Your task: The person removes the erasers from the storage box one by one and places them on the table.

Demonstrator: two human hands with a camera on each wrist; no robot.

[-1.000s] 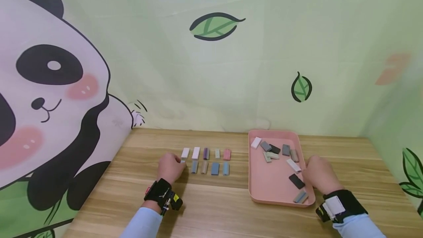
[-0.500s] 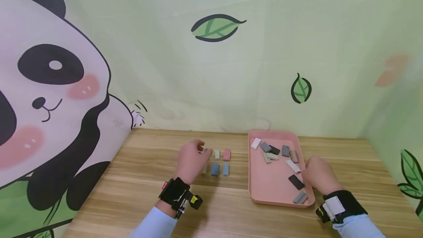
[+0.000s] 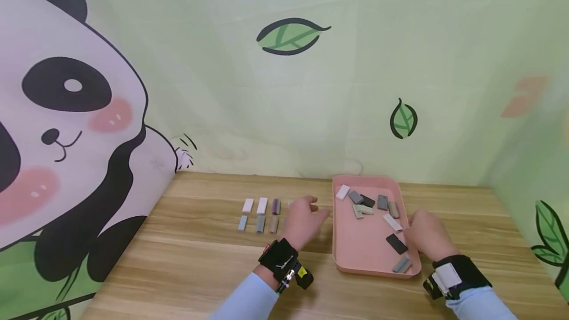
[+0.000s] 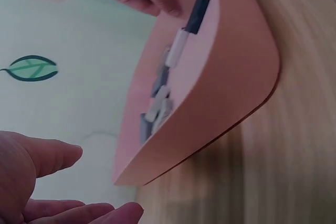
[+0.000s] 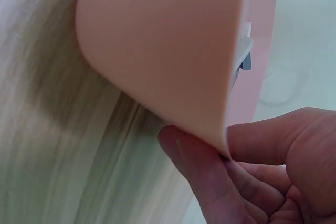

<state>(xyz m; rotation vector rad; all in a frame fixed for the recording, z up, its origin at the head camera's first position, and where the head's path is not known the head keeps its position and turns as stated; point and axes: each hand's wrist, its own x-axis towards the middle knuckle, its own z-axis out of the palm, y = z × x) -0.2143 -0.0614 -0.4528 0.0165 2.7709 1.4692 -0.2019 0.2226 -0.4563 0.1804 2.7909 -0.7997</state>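
My left hand [image 3: 302,221] is over the table just left of the pink tray [image 3: 355,253]. In the left wrist view this hand [image 4: 31,177] has its thumb and fingers apart, with nothing between them. My right hand [image 3: 431,236] grips the tray's right wall. The right wrist view shows its thumb and fingers [image 5: 205,171] pinching the wall's edge. Small rectangular blocks lie in two rows on the table, among them a white block [image 3: 262,205], a purple block [image 3: 276,206] and a light blue block [image 3: 242,223]. My left hand hides the rows' right end.
Inside the tray lie several loose blocks, including a black block [image 3: 396,244], a white block [image 3: 393,222] and a striped block [image 3: 402,264]. Behind the wooden table [image 3: 186,260] hangs a green cloth backdrop [image 3: 222,88] printed with a panda and leaves.
My left hand has moved right, from the left end of the two rows across to their right end beside the tray. The right hand stays on the tray wall.
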